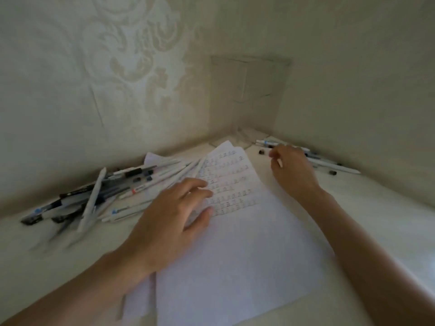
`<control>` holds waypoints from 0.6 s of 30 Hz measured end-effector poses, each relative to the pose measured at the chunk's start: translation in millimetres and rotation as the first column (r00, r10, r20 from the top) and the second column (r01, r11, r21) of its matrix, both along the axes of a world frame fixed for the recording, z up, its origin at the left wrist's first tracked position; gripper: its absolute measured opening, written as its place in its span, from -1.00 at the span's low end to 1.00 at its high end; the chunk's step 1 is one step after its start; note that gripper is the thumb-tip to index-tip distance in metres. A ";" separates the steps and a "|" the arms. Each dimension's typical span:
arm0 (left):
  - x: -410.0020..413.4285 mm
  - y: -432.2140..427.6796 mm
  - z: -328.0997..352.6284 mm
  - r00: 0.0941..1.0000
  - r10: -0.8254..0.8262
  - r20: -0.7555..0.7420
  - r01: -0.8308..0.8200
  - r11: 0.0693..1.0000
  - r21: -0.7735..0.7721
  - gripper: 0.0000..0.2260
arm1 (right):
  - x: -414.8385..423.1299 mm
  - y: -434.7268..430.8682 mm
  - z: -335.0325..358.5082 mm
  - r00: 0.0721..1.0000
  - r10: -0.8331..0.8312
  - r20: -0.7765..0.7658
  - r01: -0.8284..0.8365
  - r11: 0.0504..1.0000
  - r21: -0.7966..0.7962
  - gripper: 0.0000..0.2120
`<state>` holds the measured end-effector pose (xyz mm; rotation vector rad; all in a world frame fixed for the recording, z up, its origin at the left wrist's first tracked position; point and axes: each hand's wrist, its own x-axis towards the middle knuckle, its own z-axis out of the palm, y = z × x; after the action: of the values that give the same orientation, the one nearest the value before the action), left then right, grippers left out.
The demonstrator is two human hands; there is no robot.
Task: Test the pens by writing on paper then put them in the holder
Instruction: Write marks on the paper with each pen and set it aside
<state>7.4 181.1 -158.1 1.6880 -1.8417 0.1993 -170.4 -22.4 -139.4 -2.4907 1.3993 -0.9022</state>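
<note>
While the left hand (169, 220) lies flat on the paper (235, 267), the right hand (292, 170) curls over the pens (329, 164) by the right wall; can't tell if it grips one. Risk: the clear holder (226, 90) in the corner is near-invisible, so a hasty drop could miss it.

The left hand (174, 215) lies palm down near the middle of the worktop (381, 222). Its fingers are straight, slightly spread and point toward the far right corner, with the thumb held out to the side. Its forearm runs back to the near left corner. The right hand (294, 171) is stretched toward the far right corner, back up, fingers curled under; whether they pinch anything cannot be told. Its forearm slants in from the near right edge.
</note>
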 end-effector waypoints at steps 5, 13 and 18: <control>-9.9 -9.7 -20.1 0.992 -0.082 0.099 0.065 0.984 0.166 -0.51 | -43.0 -42.5 -10.1 0.978 -0.203 0.044 0.201 0.979 0.036 -0.82; -8.3 -8.7 -23.4 0.988 -0.113 0.104 0.097 0.985 0.146 -0.53 | -39.0 -54.0 -23.5 0.942 -0.208 -0.264 0.210 0.977 -0.023 -0.80; -8.6 -8.8 -19.6 0.997 -0.058 0.040 0.059 0.998 -0.020 -0.62 | -16.5 -21.0 -3.8 0.980 0.182 -0.076 -0.194 0.960 -0.200 -0.89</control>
<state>-1.2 172.3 -177.7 1.6239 -1.9088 0.2286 -186.9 -43.4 -143.3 -2.7656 1.1080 -0.9889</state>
